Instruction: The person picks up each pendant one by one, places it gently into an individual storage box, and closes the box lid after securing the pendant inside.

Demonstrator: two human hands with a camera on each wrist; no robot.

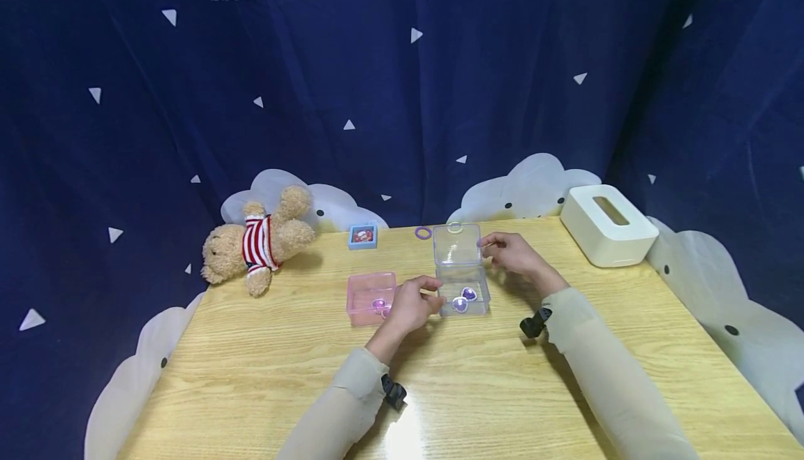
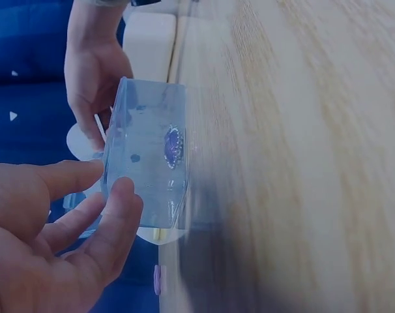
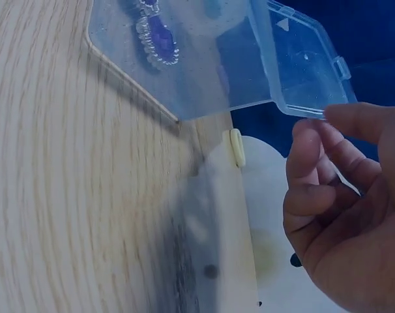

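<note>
A clear plastic box [image 1: 476,280] stands on the table with its hinged lid [image 1: 457,245] raised at the back. Two purple gems with clear beaded edges [image 1: 460,304] lie inside it. My right hand [image 1: 514,256] pinches the right edge of the lid between thumb and fingertip. On the left side of the box, my left hand [image 1: 411,306] rests its loosely extended fingertips against the wall near the rim. Left of that hand is a pink see-through box [image 1: 363,296] with purple gems in it, partly hidden by the hand.
A small blue-framed box [image 1: 363,236] with red contents, a purple ring [image 1: 423,233] and a pale yellow ring [image 1: 455,227] sit along the back edge. A teddy bear [image 1: 259,242] lies at left. At back right stands a white tissue box [image 1: 608,226].
</note>
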